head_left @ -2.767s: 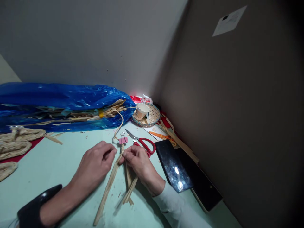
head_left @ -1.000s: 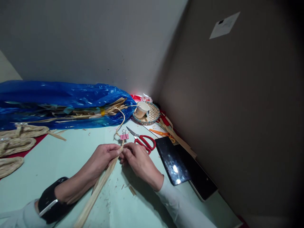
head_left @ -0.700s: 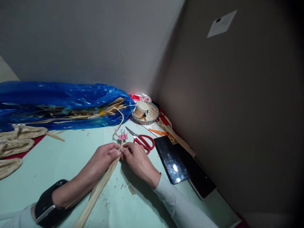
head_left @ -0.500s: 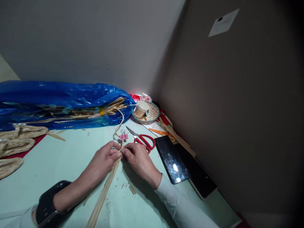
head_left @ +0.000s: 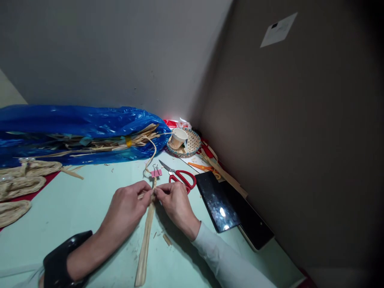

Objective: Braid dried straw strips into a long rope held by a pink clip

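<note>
A braided cord of dry straw-coloured fibre (head_left: 155,182) runs down from a pink binder clip (head_left: 156,173) into my fingers. My left hand (head_left: 130,202) pinches the cord's lower end from the left. From the other side, my right hand (head_left: 174,200) pinches the same spot with thumb and forefinger. Below the fingertips a long flat fibre strip (head_left: 146,248) hangs toward the table's near edge. Red-handled scissors (head_left: 183,178) lie just beyond my right hand, blades partly apart. The exact crossing of the strands is hidden by my fingertips.
A blue plastic bag (head_left: 75,120) of dried fibre stretches along the wall. Woven slipper-like pieces (head_left: 24,184) lie at left. A paper cup (head_left: 179,138) sits in a woven basket (head_left: 195,144). Two dark flat devices, one a tablet (head_left: 217,204), lie at right beside the partition.
The long strip's lower end has swung to the right and now hangs more upright. My left hand has turned slightly, its back more to view; both hands stay at the braid.
</note>
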`<state>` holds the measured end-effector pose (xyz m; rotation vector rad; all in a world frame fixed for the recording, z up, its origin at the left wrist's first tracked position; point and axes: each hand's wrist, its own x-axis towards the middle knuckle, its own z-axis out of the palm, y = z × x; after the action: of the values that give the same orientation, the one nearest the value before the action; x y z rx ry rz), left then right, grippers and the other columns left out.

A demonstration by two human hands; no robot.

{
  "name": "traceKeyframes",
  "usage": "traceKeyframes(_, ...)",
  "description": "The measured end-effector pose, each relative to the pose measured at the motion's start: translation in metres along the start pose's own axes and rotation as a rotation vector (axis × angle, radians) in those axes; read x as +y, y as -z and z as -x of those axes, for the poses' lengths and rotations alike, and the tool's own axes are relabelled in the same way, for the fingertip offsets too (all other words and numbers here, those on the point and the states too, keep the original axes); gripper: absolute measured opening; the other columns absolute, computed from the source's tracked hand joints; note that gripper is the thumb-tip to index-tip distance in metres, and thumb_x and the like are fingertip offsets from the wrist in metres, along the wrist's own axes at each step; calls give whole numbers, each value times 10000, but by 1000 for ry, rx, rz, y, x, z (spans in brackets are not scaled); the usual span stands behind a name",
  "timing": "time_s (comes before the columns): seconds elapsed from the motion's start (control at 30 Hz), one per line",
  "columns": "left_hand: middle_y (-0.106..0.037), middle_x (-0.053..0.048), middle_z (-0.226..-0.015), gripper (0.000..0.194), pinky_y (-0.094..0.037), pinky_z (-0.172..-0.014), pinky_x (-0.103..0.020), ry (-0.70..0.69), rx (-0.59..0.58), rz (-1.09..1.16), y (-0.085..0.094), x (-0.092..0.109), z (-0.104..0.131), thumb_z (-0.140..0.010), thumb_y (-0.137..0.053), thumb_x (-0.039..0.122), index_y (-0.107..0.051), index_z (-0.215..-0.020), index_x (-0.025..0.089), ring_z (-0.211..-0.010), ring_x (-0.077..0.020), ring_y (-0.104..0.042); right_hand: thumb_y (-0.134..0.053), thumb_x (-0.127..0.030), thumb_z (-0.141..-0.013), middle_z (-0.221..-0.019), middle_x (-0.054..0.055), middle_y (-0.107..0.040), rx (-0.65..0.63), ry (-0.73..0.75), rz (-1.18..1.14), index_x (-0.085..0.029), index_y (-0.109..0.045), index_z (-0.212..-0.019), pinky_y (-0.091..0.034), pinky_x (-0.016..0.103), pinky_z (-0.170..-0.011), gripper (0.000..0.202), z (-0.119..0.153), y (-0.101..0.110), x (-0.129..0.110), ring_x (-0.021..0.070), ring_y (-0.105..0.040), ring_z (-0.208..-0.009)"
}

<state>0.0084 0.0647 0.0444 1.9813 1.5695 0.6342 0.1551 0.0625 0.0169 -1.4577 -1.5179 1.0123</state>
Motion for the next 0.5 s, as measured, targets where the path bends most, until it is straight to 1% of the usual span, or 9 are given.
traceKeyframes(0.07, -761, -101, -773, 314, -430, -699, -371, -22, 29, -38, -7, 0, 5, -845, -407, 397, -656, -785, 216, -701, -280, -674, -544, -173, -827, -504, -42, -407, -24, 3, -42, -165, -531, -506, -257, 255, -556, 322, 0, 2, 0, 111, -365, -562)
traceKeyframes(0.13, -764, -129, -791, 338, -424, -703, -390, -52, 54, -70, -15, 0, 10, -862, -379, 391, -658, -802, 209, -697, -294, -676, -543, -199, -819, -513, -51, -355, -62, -1, -85, -180, -458, -498, -228, 259, -542, 332, 0, 4, 2, 105, -319, -558)
traceKeyframes(0.23, -765, -167, -799, 381, -433, -719, -418, -95, 64, -96, -24, -2, 15, -868, -347, 386, -670, -792, 199, -725, -326, -691, -537, -249, -827, -503, -55, -346, -109, -21, -147, -191, -437, -508, -219, 259, -525, 339, -1, 7, 7, 103, -308, -542)
traceKeyframes(0.3, -768, -180, -806, 405, -444, -733, -433, -116, 50, -95, -27, -2, 17, -871, -332, 375, -683, -778, 196, -746, -340, -698, -544, -294, -837, -508, -55, -348, -119, -34, -185, -193, -441, -514, -227, 255, -521, 353, -2, 6, 11, 102, -303, -541)
traceKeyframes(0.4, -766, -159, -798, 394, -444, -751, -442, -134, 30, -80, -22, 0, 18, -875, -362, 378, -697, -753, 210, -772, -345, -691, -582, -316, -814, -533, -58, -349, -114, -52, -231, -187, -463, -521, -228, 251, -525, 341, -4, 5, 15, 97, -280, -553)
traceKeyframes(0.5, -731, -128, -767, 340, -420, -792, -448, -117, 49, -56, -8, -1, 9, -858, -456, 429, -659, -660, 241, -857, -357, -648, -585, -291, -805, -526, -53, -383, -109, -71, -264, -163, -560, -543, -227, 251, -524, 292, -3, 6, 13, 97, -284, -546)
